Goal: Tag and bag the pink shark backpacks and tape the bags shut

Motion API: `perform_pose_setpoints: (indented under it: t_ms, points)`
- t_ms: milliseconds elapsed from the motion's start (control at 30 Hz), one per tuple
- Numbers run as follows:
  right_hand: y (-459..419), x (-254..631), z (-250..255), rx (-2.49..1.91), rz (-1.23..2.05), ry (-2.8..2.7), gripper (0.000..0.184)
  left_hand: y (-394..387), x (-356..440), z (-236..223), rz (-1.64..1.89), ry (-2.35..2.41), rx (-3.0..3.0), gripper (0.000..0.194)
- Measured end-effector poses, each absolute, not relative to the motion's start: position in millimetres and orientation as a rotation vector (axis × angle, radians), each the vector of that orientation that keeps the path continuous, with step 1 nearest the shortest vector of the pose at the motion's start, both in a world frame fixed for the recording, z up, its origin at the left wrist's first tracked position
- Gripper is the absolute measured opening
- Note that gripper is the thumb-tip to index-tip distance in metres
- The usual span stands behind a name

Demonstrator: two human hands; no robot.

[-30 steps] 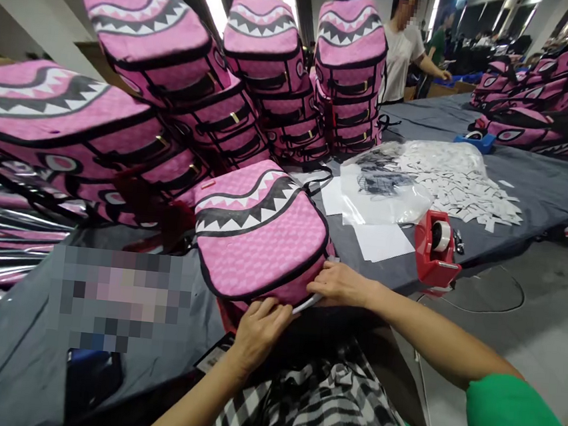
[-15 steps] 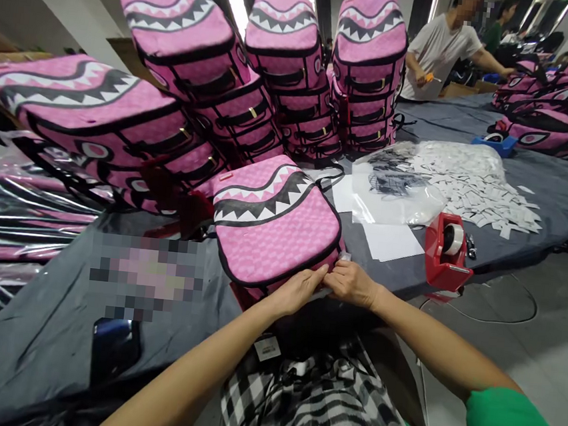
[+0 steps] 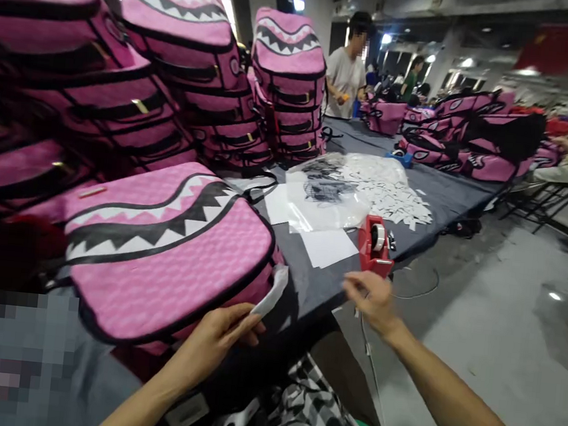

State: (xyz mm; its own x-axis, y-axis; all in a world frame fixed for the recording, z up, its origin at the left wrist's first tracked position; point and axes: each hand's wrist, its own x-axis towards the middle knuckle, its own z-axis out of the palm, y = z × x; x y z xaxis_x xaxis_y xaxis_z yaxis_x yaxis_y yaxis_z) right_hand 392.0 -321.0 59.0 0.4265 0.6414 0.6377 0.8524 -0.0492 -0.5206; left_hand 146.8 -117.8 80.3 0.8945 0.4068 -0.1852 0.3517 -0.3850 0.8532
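Note:
A pink backpack [image 3: 170, 242] with a black-and-white shark-tooth band lies flat on the table in front of me. By its near right corner my left hand [image 3: 225, 331] is closed, pinching a pale, slightly see-through strip [image 3: 273, 292] that stands up beside the bag's side. I cannot tell whether the strip is paper or plastic. My right hand [image 3: 373, 299] is off the bag, just in front of the red tape dispenser [image 3: 375, 245], its fingers loosely bent and apart with nothing seen in them. A roll of tape sits in the dispenser.
Stacks of similar pink backpacks [image 3: 289, 59] rise behind and to the left. White paper sheets [image 3: 328, 247], a clear plastic bag [image 3: 325, 203] and a heap of small white tags [image 3: 391, 196] lie mid-table. Across it stands a co-worker [image 3: 345, 75] near more bags. A cable hangs off the edge.
Both hands were together at the backpack's corner. My right hand has moved away rightward toward the dispenser, while the left stays with the strip. The view has swung right and closer.

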Motion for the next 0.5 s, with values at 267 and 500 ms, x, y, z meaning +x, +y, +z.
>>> perform_pose_setpoints:
  t_ms: [267,500]
  points:
    - [-354.2,486.7,69.6,-2.037,0.053,-0.339,0.048,-139.8,166.7,42.8,0.356,0.558,2.279,0.026]
    - [-333.0,482.6,71.4,-1.939,0.097,-0.316,0.036,-149.9,166.7,49.8,0.215,0.666,2.710,0.024]
